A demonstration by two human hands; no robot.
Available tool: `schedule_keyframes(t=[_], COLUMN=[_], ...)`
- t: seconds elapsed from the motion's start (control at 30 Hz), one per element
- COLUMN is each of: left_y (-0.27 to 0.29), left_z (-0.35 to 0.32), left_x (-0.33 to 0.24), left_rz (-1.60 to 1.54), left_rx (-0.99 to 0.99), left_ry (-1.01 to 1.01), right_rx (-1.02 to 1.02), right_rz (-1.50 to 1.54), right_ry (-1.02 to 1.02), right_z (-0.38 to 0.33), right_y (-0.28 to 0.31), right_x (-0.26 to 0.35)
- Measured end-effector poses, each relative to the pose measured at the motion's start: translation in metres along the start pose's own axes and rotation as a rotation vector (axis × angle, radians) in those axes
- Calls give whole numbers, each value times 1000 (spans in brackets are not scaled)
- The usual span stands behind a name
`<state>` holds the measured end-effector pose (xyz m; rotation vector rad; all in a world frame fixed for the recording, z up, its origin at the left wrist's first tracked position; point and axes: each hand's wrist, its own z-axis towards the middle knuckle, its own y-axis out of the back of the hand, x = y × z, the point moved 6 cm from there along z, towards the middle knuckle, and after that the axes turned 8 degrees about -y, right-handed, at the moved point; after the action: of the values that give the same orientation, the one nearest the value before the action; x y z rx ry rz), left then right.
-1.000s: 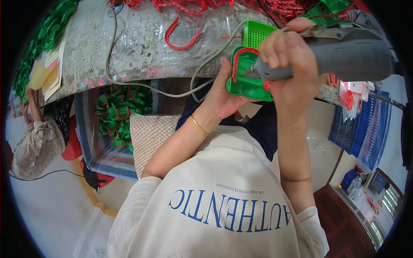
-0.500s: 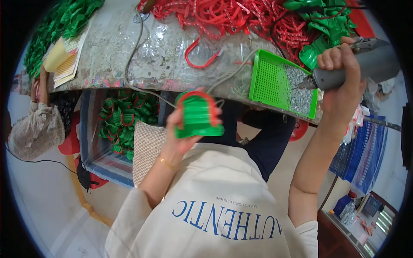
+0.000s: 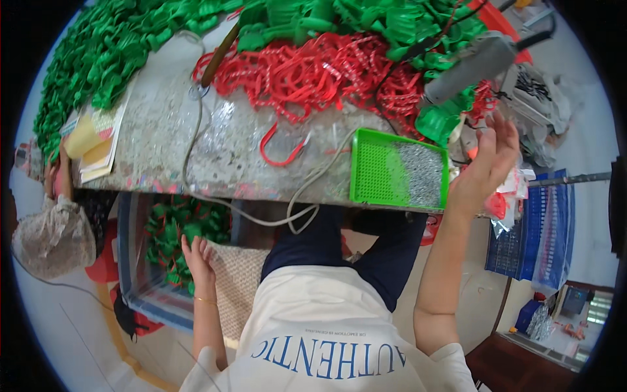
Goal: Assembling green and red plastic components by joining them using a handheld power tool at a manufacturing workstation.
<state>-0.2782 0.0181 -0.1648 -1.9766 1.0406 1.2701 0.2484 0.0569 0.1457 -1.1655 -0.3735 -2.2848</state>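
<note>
My left hand [image 3: 198, 258] is over the near edge of a blue-framed bin [image 3: 126, 261], its fingers apart and nothing in them. Beneath it in the bin lie green plastic pieces [image 3: 171, 243] with red straps. My right hand [image 3: 494, 153] is raised past the table's right front corner, fingers spread and holding nothing. Just beyond it a grey electric screwdriver [image 3: 473, 68] hangs or rests at a tilt above the green pieces; which, I cannot tell. Left of that hand, a bright green tray [image 3: 375, 171] holds many small silver screws [image 3: 421, 175].
A heap of red straps [image 3: 307, 75] covers the table's middle back, with green plastic parts [image 3: 111, 62] behind and left. One red strap [image 3: 277, 157] lies alone near a grey cord [image 3: 196, 140]. At far left another person's sleeve [image 3: 55, 238] shows beside papers [image 3: 98, 150].
My left hand has moved left to the bin and let go of the green piece with the red strap. My right hand has released the screwdriver, which now sits farther back.
</note>
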Motion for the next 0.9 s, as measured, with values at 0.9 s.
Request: schedule_keyframes(t=[0.9], left_y=[-194], left_z=[-173], left_x=[-51], left_rz=[-30], left_rx=[1430], left_ry=[304], right_rx=[58], right_rz=[-803], right_ry=[87], right_z=[29], right_y=[86], right_x=[-72])
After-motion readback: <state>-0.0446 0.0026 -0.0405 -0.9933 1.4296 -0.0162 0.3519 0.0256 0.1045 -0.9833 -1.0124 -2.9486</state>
